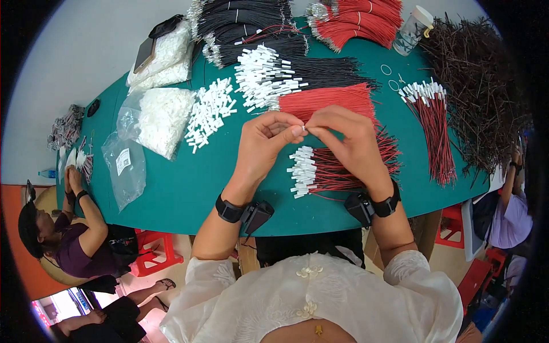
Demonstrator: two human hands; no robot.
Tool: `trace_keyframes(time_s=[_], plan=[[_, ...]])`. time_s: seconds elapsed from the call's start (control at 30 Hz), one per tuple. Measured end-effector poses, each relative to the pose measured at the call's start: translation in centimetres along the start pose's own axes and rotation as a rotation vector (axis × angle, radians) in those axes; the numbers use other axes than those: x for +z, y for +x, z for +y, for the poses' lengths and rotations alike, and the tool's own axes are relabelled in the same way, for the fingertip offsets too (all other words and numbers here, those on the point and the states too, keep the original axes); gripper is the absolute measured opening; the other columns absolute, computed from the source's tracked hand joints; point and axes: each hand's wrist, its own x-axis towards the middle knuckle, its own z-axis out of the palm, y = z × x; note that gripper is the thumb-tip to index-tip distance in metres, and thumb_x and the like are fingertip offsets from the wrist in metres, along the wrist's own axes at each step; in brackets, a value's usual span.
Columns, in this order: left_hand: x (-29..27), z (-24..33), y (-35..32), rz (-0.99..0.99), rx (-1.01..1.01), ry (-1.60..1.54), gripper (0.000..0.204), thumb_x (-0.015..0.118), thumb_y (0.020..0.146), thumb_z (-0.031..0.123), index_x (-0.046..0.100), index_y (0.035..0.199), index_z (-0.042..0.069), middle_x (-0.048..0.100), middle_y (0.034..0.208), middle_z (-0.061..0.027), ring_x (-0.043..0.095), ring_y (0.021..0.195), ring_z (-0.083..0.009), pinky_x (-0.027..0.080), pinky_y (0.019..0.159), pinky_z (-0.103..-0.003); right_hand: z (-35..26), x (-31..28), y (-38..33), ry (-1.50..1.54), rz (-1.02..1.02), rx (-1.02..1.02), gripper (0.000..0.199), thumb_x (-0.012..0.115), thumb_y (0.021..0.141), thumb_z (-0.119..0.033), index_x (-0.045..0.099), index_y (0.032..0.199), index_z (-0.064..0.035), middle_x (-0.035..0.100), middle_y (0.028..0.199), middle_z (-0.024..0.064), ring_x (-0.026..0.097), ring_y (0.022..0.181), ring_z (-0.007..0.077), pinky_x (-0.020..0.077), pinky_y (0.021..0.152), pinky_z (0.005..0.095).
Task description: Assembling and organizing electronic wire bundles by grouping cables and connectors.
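Note:
My left hand [264, 140] is closed in a pinch, with a small white connector housing [303, 128] at its fingertips. My right hand [350, 136] pinches right beside it, its fingertips meeting those of the left; what they grip is too small to make out. Just beyond both hands lie red wires [326, 102] and black wires [331, 71], with white housings at their left ends. Nearer me, partly under my right hand, is a row of red and black wires [337, 171] ending in white housings. Loose white housings [210, 113] are heaped to the left.
Bags of white housings [166, 117] and an emptied clear bag [124, 171] lie left on the green table [194, 200]. Black bundles [246, 23], red bundles [357, 23] and a clear cup [413, 31] stand behind. Rightward are capped wires [432, 131] and a dark tangled heap [480, 86]. Co-workers sit either side.

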Motion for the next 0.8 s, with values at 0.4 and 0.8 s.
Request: trace_keyframes(time_s=[0.4, 0.8], plan=[[-0.1, 1.7, 0.0, -0.296, 0.221, 0.761, 0.016, 0.082, 0.080, 0.010, 0.076, 0.094, 0.006, 0.071, 0.086, -0.0075, 0.066, 0.075, -0.0178, 0.051, 0.066, -0.031, 2.0, -4.2, -0.1, -0.204, -0.521, 0.322, 0.009, 0.072, 0.089, -0.007, 0.072, 0.089, 0.0025, 0.070, 0.086, 0.0140, 0.068, 0.076, 0.0250, 0.0531, 0.067, 0.0368], [-5.3, 0.1, 9.3, 0.176, 0.594, 1.505, 0.011, 0.076, 0.082, 0.009, 0.073, 0.092, 0.005, 0.067, 0.090, -0.0102, 0.064, 0.088, -0.0302, 0.051, 0.077, -0.042, 5.6, 2.2, -0.6, -0.386, -0.202, -0.040, 0.017, 0.075, 0.078, -0.008, 0.072, 0.094, -0.0027, 0.063, 0.086, 0.0086, 0.061, 0.090, 0.0294, 0.0517, 0.081, 0.0406]])
